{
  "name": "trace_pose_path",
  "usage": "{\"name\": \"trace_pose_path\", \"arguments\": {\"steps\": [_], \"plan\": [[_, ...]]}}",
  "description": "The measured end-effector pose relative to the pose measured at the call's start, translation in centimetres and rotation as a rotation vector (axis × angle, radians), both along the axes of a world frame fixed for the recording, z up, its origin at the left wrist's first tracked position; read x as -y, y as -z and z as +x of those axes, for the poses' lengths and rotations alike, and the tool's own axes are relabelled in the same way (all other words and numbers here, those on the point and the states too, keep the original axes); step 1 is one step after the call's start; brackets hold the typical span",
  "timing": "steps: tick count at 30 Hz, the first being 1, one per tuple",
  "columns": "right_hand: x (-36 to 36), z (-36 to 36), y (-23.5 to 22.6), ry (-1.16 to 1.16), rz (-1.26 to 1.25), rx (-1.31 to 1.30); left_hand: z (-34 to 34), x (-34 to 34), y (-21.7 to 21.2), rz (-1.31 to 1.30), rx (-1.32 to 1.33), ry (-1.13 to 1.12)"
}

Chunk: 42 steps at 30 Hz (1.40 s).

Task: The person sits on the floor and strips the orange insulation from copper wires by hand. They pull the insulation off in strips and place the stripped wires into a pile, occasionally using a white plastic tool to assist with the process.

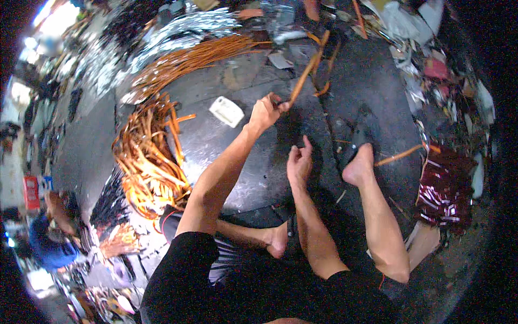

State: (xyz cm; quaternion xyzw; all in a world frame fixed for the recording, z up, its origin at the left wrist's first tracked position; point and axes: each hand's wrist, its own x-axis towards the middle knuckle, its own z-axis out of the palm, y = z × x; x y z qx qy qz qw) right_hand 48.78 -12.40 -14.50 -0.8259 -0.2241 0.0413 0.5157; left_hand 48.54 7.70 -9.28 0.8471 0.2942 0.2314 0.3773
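My left hand [265, 112] is closed on one end of a flat orange-brown strip [305, 73], which slants up and away to the right. What the strip is made of I cannot tell. Nearer to me, my right hand [300, 163] is raised with a finger stretched out and nothing visible in it. A second, curled orange-brown strip [331, 60] lies just beyond the held one. Left of my left hand, a small white rectangular object [226, 112] rests on the dark floor mat [245, 162].
A tangled heap of orange-brown strips [148, 162] lies at the left, with a long bundle of thin strips [199, 55] behind it. My bare foot [360, 166] is at the right, near a loose strip [399, 155] and a dark red stack [445, 186]. A person in blue [51, 240] is at far left.
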Motion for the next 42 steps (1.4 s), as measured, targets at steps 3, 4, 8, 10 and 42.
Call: {"name": "trace_pose_path", "arguments": {"steps": [3, 4, 8, 10, 42], "plan": [[0.0, -0.5, -0.9, -0.025, -0.013, -0.062, -6.7, -1.2, -1.2, -0.111, -0.005, 0.001], [-0.2, -0.4, -0.6, -0.035, 0.001, -0.045, -9.4, -1.6, -2.1, -0.15, -0.046, 0.017], [0.4, 0.0, 0.9, -0.064, 0.099, -0.055, -19.4, -3.0, -3.4, -0.196, -0.062, -0.088], [0.5, -0.4, 0.1, -0.072, 0.036, -0.048, -25.1, -4.9, -1.6, -0.116, -0.11, -0.163], [1.6, -1.8, -1.3, -0.155, -0.051, 0.142, -28.1, -17.3, 5.6, 0.052, -0.33, -0.857]]}}
